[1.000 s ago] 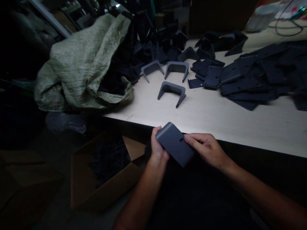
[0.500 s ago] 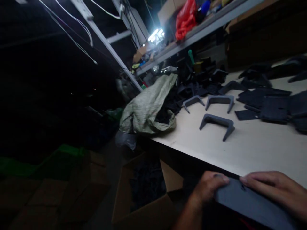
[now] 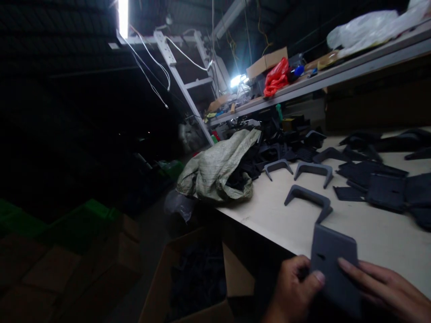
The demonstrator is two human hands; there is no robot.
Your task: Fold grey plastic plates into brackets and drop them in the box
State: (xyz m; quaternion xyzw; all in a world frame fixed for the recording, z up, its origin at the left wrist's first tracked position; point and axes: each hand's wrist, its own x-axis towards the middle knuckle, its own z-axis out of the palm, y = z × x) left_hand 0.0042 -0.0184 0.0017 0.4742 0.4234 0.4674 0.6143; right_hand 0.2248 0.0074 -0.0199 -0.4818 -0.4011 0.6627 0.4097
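Note:
A dark grey flat-faced plastic part [image 3: 335, 269], with a small dark slot in its face, stands tilted up between my hands near the table's front edge. My left hand [image 3: 296, 289] grips its left side, thumb on the face. On the right side, my right hand [image 3: 387, 287] holds it with a fingertip pressed on the face. Just behind the part's top edge lies a U-shaped grey bracket [image 3: 310, 194]. Two more such brackets, a wider one [image 3: 314, 168] and a smaller one [image 3: 278, 165], rest farther back.
Dark flat plates [image 3: 385, 190] are piled at the right of the pale table [image 3: 269, 224]. A woven sack [image 3: 218, 168] spills dark parts at the left corner. Below, an open carton [image 3: 237, 273] holds dark pieces. A shelf [image 3: 303, 87] runs above the table.
The grey part has been turned from lying slanted to upright, its slotted face now toward me. Both hands have shifted their hold, and the camera view has tilted upward.

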